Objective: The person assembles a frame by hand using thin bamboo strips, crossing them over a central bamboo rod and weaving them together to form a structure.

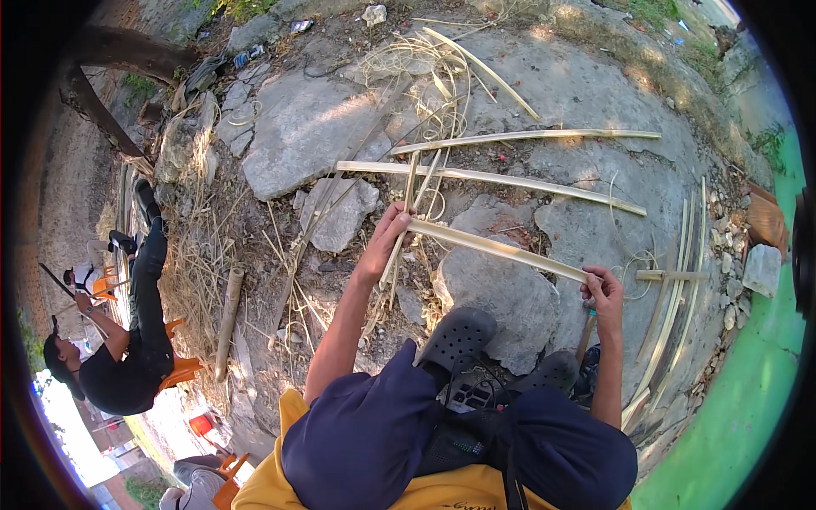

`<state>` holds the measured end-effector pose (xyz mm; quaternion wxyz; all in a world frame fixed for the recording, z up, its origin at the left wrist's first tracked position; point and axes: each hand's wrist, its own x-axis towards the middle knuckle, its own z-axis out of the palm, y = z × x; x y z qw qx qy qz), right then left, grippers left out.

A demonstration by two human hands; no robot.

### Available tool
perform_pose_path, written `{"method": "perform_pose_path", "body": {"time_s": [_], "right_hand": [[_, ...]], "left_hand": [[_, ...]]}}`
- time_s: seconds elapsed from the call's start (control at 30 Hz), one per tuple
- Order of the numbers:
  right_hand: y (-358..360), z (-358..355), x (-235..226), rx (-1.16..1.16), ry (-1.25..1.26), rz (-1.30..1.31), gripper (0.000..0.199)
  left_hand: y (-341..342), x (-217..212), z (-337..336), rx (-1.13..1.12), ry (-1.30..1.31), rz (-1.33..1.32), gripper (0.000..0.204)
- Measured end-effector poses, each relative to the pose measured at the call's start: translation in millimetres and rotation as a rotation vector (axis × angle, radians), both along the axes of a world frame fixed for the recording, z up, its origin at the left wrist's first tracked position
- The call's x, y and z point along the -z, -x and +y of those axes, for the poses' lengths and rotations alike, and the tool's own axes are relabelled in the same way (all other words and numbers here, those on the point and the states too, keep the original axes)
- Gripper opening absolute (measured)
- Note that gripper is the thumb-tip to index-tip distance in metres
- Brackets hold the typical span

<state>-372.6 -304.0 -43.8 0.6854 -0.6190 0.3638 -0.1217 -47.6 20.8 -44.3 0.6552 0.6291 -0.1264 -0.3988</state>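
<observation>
Right hand's (pixel 605 293) fingers hide bamboo strip's (pixel 497 247) end, tool handle (pixel 586 336) beneath partly hidden, seated person's (pixel 127 340) hands too small.

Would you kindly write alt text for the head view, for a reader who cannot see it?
A seated person's left hand and right hand hold a long split bamboo strip above rocky ground. More bamboo strips and thin shavings lie ahead, and another person in black sits on an orange stool at left.
</observation>
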Motion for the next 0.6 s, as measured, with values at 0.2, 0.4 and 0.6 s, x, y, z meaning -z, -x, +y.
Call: {"method": "perform_pose_path", "body": {"time_s": [0.2,0.4,0.6], "right_hand": [[-1,0,-6,0.046,0.09,0.016,0.017],[-7,4,-10,0.022,0.103,0.037,0.016],[-5,3,-8,0.025,0.114,0.034,0.017]], "left_hand": [[0,6,-1,-0.013,-0.005,0.035,0.03],[-6,12,6,-0.022,0.075,0.095,0.039],[-6,12,7,-0.006,0.059,0.07,0.041]]}}
